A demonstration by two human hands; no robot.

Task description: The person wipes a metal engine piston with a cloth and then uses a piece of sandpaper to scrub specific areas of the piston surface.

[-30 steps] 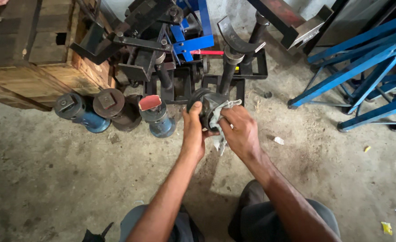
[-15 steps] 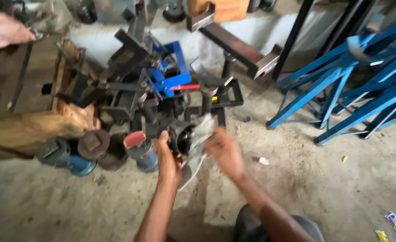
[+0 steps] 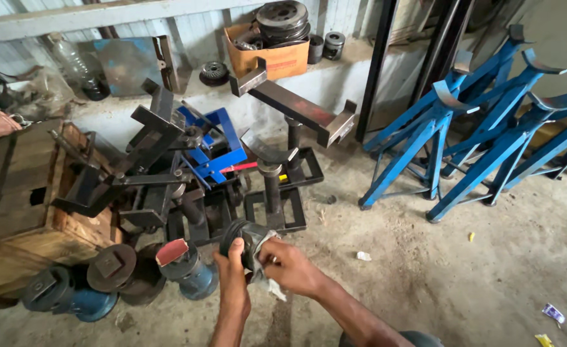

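Facing seemingly up-left, dark round part (image 3: 237,239)

An open orange cardboard box (image 3: 272,56) sits on the back ledge; two small wrappers, purple-white (image 3: 553,313) and yellow (image 3: 544,340), lie on the concrete floor at right.

Both bare forearms are reaching up from the bottom edge of the view, converging toward 12 o'clock. The left hand (image 3: 232,270) is standing edge-on with its thumb pointing up toward 12 o'clock, fingers curling around and gripping. The right hand (image 3: 290,266) is coming in from 5 o'clock, knuckles facing up, its fingers bending toward 9 o'clock and pinching closed, just beside the left hand.
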